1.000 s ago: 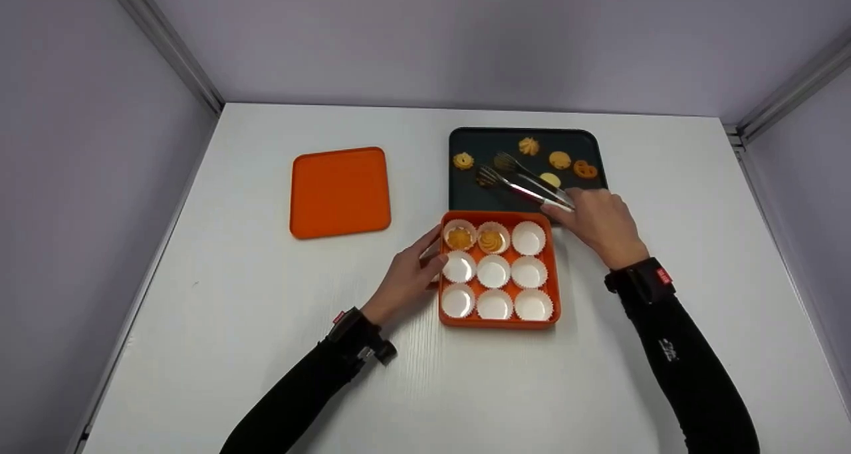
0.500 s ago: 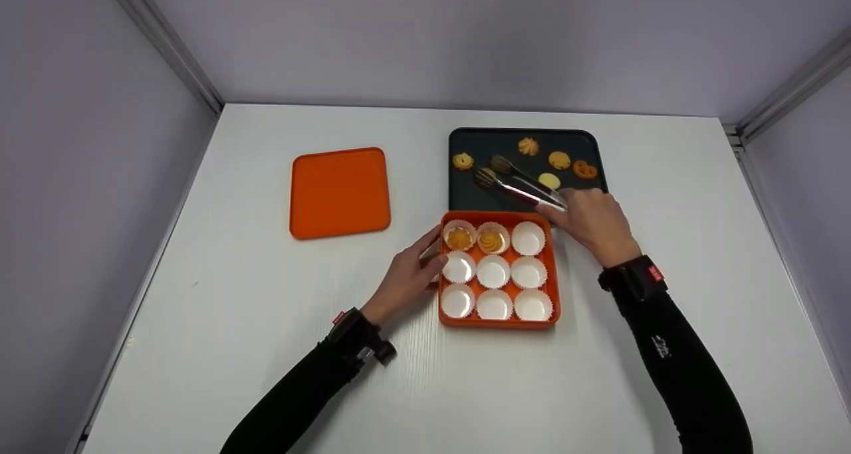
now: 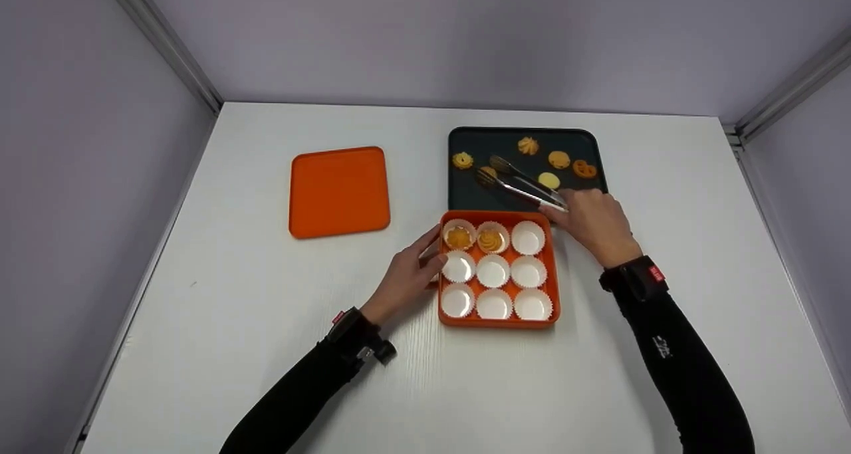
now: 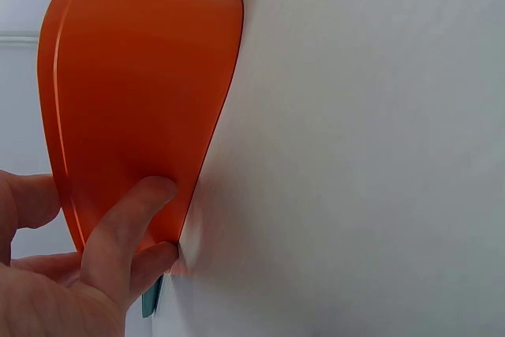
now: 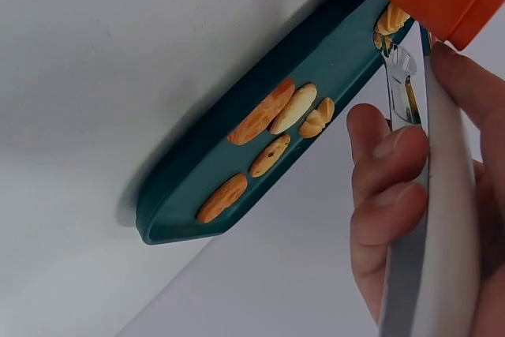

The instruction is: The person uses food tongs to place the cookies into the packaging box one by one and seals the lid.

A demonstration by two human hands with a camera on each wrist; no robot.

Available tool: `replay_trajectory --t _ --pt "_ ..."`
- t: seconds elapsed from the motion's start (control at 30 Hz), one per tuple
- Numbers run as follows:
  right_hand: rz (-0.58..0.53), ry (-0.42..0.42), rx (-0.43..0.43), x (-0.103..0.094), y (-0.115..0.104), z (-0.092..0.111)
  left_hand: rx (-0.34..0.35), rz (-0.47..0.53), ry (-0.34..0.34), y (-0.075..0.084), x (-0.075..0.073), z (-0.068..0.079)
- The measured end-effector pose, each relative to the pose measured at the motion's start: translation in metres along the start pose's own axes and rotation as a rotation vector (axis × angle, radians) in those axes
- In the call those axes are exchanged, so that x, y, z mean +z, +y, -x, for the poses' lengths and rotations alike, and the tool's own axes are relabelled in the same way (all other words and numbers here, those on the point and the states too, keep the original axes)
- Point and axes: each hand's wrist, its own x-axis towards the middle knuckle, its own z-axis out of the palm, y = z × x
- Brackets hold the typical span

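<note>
An orange box (image 3: 498,324) is sitting nearest, glossy and round-cornered, bearing nine white cups (image 3: 493,270) in three rows; golden cookies (image 3: 490,241) are resting in the far-left and far-middle ones. The left hand (image 3: 405,278) is gripping its left wall. Farther off, the right hand (image 3: 598,225) is grasping silver tongs (image 3: 532,198), their spread prongs reaching a golden cookie (image 3: 490,171) on the dark green tray (image 3: 469,198); contact is staying unclear.

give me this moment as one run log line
left hand: grips box | right hand: holds tongs over tray | cups: two of nine hold cookies
</note>
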Motion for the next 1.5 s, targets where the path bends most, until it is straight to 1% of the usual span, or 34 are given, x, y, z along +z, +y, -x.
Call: replay_trajectory --t 0.17,0.47,0.7,0.93,1.1,1.23,1.5 --pt "0.007 0.028 -0.035 0.002 0.003 0.003 -0.007 0.001 0.001 -0.001 0.000 0.000" --pt "0.006 0.029 -0.020 -0.002 0.005 0.008 -0.008 0.012 0.001 0.002 0.000 0.001" --pt "0.018 0.065 -0.044 -0.004 0.004 0.011 0.054 -0.044 0.001 0.002 -0.002 0.002" --pt "0.008 0.074 -0.032 -0.008 0.005 0.017 0.052 -0.023 -0.012 0.003 -0.002 0.003" --pt "0.000 0.088 -0.043 -0.011 0.007 0.024 0.048 -0.011 -0.012 0.002 -0.002 0.002" --pt "0.013 0.107 -0.060 -0.013 0.008 0.030 0.028 0.003 -0.010 0.002 -0.001 0.002" --pt "0.009 0.141 -0.076 -0.020 0.007 0.043 0.028 0.009 -0.009 0.002 -0.001 0.002"
